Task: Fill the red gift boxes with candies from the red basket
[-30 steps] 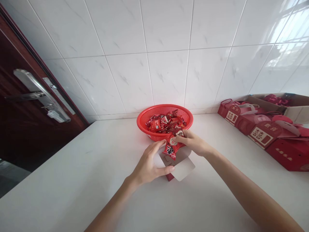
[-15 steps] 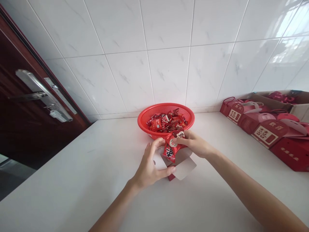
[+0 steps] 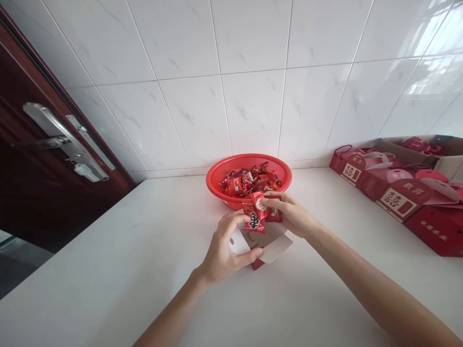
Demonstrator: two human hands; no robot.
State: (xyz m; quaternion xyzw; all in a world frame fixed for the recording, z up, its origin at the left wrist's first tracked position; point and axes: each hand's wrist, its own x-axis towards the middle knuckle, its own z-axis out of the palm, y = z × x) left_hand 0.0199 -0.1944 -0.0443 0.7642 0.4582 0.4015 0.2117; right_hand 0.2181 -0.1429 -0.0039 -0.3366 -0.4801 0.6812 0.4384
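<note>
A small red gift box [image 3: 257, 263] stands on the white counter with its pale inner flaps folded outward. My left hand [image 3: 226, 248] curves round the box's left side, thumb at the near flap and forefinger against a red packet with black lettering. Above the opening, my right hand [image 3: 289, 209] pinches several red wrapped candies [image 3: 259, 205] between thumb and fingers. Just behind the hands is a red mesh basket [image 3: 213, 187], filled with similar wrapped candies [image 3: 246, 183]. The bottom of the box is partly hidden by its flaps and the candies.
Several red gift boxes [image 3: 398, 200] with handles and gold lettering line the right side of the counter [image 3: 144, 250]. Behind them is a cardboard carton [image 3: 457, 166] with red ribbons in it. A tiled wall [image 3: 188, 115] borders the back, and a dark red door [image 3: 32, 168] the left.
My right hand has shifted slightly, and the candies in it have turned and spread apart over the box. My left hand stays at the box, its forefinger now against a packet.
</note>
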